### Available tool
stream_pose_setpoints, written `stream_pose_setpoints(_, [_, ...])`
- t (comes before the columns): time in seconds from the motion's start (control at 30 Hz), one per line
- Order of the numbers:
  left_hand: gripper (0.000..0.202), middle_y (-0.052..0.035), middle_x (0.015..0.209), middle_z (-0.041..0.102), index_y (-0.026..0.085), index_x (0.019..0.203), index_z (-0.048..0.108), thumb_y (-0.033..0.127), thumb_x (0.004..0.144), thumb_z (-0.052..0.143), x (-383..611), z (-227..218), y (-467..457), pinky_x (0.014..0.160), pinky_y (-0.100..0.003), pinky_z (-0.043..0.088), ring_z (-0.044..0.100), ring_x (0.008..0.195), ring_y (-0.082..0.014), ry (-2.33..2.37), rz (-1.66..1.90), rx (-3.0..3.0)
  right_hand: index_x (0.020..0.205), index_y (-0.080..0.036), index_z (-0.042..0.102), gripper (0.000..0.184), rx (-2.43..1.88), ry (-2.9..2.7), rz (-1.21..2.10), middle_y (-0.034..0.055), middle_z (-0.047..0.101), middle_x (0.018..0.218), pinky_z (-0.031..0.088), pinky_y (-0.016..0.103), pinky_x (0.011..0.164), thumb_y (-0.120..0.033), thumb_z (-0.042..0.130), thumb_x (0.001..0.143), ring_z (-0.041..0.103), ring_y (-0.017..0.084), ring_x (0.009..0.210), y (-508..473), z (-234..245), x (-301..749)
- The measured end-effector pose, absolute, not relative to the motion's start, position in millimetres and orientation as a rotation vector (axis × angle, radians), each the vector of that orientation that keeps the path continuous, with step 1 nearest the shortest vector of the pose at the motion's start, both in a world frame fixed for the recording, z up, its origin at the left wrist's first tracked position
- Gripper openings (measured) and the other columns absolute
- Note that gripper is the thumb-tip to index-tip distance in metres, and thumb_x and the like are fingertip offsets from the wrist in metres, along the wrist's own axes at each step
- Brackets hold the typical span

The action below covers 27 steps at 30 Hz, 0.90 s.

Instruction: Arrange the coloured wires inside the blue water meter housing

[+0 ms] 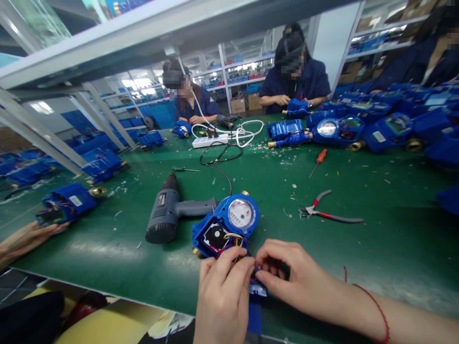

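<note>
Low in the frame's centre, the left hand (222, 296) and right hand (294, 279) are pinching the wires (236, 241) of a blue meter (229, 224) sitting near the worktop (394, 248) front edge; heat gun (168, 212) lying just left, pliers (328, 212) right.

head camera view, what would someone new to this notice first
Front and centre, an opened blue water meter with a white dial and loose coloured wires lies on the green table, and the left hand and right hand pinch at the wires just below it. A grey heat gun lies to its left and red-handled pliers to its right. More blue meters crowd the far right of the table.
</note>
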<state>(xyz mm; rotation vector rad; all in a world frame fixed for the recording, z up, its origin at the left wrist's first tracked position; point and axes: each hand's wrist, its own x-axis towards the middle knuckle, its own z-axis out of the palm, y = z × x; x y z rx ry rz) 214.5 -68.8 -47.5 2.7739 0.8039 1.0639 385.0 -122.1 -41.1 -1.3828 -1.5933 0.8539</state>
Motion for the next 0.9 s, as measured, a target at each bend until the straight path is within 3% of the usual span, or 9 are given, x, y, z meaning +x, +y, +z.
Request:
stream_pose_setpoints(0.23, [0.017, 0.0029, 0.084, 0.064, 0.021, 0.094, 0.057, 0.006, 0.093, 0.048, 218.2, -50.4, -75.2, 0.075, -0.029, 0.030, 0.055, 0.074, -0.0132, 0.831, 1.023, 2.667, 0.075, -0.015, 0.060, 0.013, -1.360, -1.657, 0.589, -0.0013, 0.058, 0.070, 0.037, 0.021, 0.058, -0.012, 0.057, 0.087, 0.052, 0.010, 0.063, -125.4, -46.3, 381.8])
stream_pose_setpoints(0.37, [0.017, 0.0034, 0.078, 0.061, 0.020, 0.091, 0.057, 0.005, 0.091, 0.050, 220.1, -56.8, -76.4, 0.075, -0.029, 0.030, 0.054, 0.070, -0.0133, 0.855, 1.040, 2.668, 0.073, -0.017, 0.064, 0.016, -1.357, -1.397, 0.827, -0.0008, 0.062, 0.069, 0.040, 0.021, 0.060, -0.022, 0.059, 0.087, 0.055, 0.011, 0.064, -129.7, -49.3, 379.0])
stream_pose_setpoints(0.47, [0.018, 0.0033, 0.077, 0.060, 0.021, 0.090, 0.056, 0.004, 0.091, 0.049, 218.7, -59.7, -75.7, 0.077, -0.029, 0.031, 0.053, 0.070, -0.0134, 0.889, 1.089, 2.632, 0.072, -0.016, 0.062, 0.022, -1.342, -1.170, 1.003, -0.0010, 0.057, 0.063, 0.038, 0.021, 0.053, -0.034, 0.061, 0.084, 0.049, 0.011, 0.057, -130.4, -52.7, 381.6])
stream_pose_setpoints(0.67, [0.015, 0.0036, 0.079, 0.058, 0.022, 0.089, 0.054, 0.008, 0.092, 0.049, 208.1, -59.7, -72.7, 0.077, -0.028, 0.031, 0.052, 0.073, -0.0138, 0.995, 1.081, 2.535, 0.079, -0.017, 0.051, 0.033, -1.433, -0.907, 0.976, -0.0045, 0.045, 0.060, 0.036, 0.022, 0.048, -0.050, 0.056, 0.083, 0.042, 0.010, 0.051, -125.0, -58.3, 408.5])
stream_pose_setpoints(0.77, [0.015, 0.0053, 0.079, 0.061, 0.022, 0.090, 0.053, 0.007, 0.092, 0.049, 207.3, -58.7, -72.4, 0.077, -0.029, 0.029, 0.054, 0.070, -0.0126, 0.967, 1.067, 2.574, 0.073, -0.020, 0.045, 0.037, -1.621, -1.055, 0.789, -0.0041, 0.040, 0.058, 0.034, 0.025, 0.048, -0.054, 0.044, 0.087, 0.039, 0.011, 0.050, -122.6, -63.2, 427.2])
stream_pose_setpoints(0.9, [0.014, 0.0056, 0.081, 0.065, 0.023, 0.093, 0.055, 0.010, 0.093, 0.049, 210.5, -57.4, -73.4, 0.079, -0.030, 0.029, 0.056, 0.069, -0.0133, 0.974, 1.095, 2.569, 0.059, -0.020, 0.041, 0.040, -1.800, -1.202, 0.467, -0.0010, 0.040, 0.057, 0.026, 0.029, 0.056, -0.048, 0.046, 0.088, 0.036, 0.014, 0.055, -124.9, -61.7, 440.8])
